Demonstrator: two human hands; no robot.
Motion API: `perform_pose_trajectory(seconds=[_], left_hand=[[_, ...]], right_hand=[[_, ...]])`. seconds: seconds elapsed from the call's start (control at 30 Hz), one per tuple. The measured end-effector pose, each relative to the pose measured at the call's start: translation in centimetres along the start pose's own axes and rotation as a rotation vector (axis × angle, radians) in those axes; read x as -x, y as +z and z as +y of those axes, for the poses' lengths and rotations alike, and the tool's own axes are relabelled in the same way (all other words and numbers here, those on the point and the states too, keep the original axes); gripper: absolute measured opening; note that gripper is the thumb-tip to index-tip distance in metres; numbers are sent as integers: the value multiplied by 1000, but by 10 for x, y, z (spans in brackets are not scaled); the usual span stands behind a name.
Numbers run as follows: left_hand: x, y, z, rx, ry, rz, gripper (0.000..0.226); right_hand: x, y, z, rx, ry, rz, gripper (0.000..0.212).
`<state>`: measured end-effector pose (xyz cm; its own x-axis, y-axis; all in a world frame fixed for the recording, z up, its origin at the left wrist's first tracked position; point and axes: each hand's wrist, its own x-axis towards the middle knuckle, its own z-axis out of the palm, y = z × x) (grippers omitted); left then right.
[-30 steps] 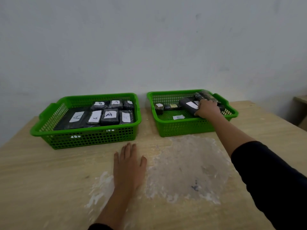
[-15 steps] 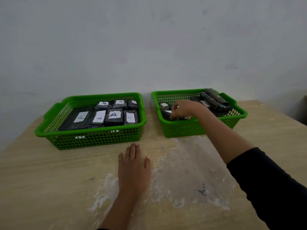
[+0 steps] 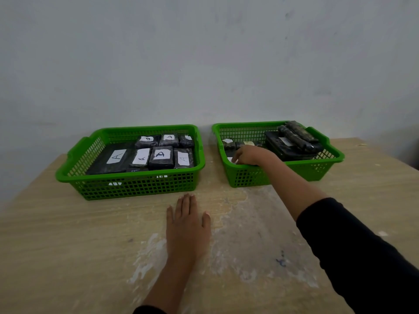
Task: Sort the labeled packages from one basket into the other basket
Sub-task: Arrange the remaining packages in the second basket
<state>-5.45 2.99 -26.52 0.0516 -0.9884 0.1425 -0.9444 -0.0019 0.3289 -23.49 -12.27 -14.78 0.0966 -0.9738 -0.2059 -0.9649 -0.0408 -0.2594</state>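
Desk [image 3: 68, 245]: pale wood-grain top against a grey wall, with a whitish scuffed patch [image 3: 249, 234] across its middle near the front edge.

Left basket [image 3: 127, 184]: green plastic mesh, toward the desk's back left; it holds dark wrapped packages [image 3: 161, 157] lying flat in two rows, each with a white label marked "A".

Right basket [image 3: 301, 171]: green plastic mesh, toward the desk's back right, just beside the left basket with a gap of bare desk between them.

Packages in right basket: a flat dark package [image 3: 288, 147] with a white label sits in the back right part, two dark rolls [image 3: 297, 134] lying on top of it; small dark packages [image 3: 229, 143] line the back left part.

Right hand [image 3: 248, 155]: reaches over the front wall of the right basket into its front left corner, palm down, fingers curled toward a white label [image 3: 230, 159] at the fingertips; whether they pinch a package is hard to tell, since the hand covers what lies under it.

Left hand [image 3: 187, 225]: flat on the desk, palm down, fingers together and thumb out, holding nothing; it lies in front of the gap between the baskets, well apart from every package.

Sleeves: black, right one [image 3: 362, 257] pushed up past the forearm.
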Motion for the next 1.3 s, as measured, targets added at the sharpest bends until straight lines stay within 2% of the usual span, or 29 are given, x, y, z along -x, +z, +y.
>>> perform_pose_trajectory(seconds=[0.07,0.13,0.2,0.27,0.3,0.43,0.53,0.6,0.7,0.83,0.87,0.97,1.17,1.3], left_hand=[[0,0,-1,-1,0,-7,64],[0,-1,-1,-9,-1,-17,63],[0,-1,0,-17,-4,-19,63],[0,-1,1,-20,-3,-22,63],[0,-1,1,-22,0,-26,63],[1,-1,2,-41,2,-18,62],[1,-2,2,-44,-3,-14,62],[2,-3,3,-39,-3,-22,62],[2,-4,3,-39,-3,-28,63],[2,-3,2,-33,-12,-34,63],[1,-3,2,-32,-12,-33,63],[1,-3,2,-28,-12,-29,63],[0,-2,2,-23,-7,-33,63],[0,0,2,-11,-5,-27,63]], right_hand=[[0,-3,2,6,11,-53,38],[0,-11,10,-47,34,12,38],[0,-22,24,-118,109,228,36],[4,-31,46,-8,254,462,42],[7,-34,61,69,322,495,48],[14,-30,113,104,416,349,60],[16,-25,122,83,449,460,69],[18,-26,122,47,480,473,74],[18,-27,121,28,516,463,63],[21,-31,122,137,494,520,37],[22,-35,124,101,481,553,33],[23,-52,126,-233,373,595,33],[31,-67,110,-564,236,413,31],[32,-57,99,-755,208,230,29]])
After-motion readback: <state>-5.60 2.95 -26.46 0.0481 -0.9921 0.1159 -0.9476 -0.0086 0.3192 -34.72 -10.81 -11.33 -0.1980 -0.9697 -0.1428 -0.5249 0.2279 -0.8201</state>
